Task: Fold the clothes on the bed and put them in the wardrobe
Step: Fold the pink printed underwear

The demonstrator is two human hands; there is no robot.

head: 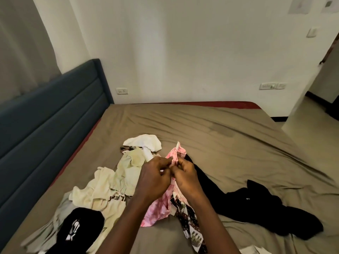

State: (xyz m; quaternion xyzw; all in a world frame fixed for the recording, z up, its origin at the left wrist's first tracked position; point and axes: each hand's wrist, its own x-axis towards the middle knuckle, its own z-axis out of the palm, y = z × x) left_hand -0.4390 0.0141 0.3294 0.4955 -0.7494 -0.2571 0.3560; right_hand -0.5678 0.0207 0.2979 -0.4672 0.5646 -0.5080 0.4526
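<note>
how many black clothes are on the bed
2. A black garment with a white print lies at the near left; a larger black garment sprawls right of the right hand. That one could be several pieces bunched together.

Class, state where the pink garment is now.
Centre of the head view: left hand and right hand pinch the pink garment, between the cream T-shirt and the black garment.

The bed [229, 136] stretched from the headboard [45, 110] on the left to a doorway [326, 92] on the right, with the wall [183, 52] behind. On the bed, a cap [80, 230] lay nearest left, just before the lettered shirt [102, 193]. A small cloth [145, 143] lay farthest back. The middle garment [159, 211] hung from the left grip [156, 177] and right grip [185, 176], over a printed cloth [190, 228]. A sprawled garment [256, 208] lay to the right.
</note>
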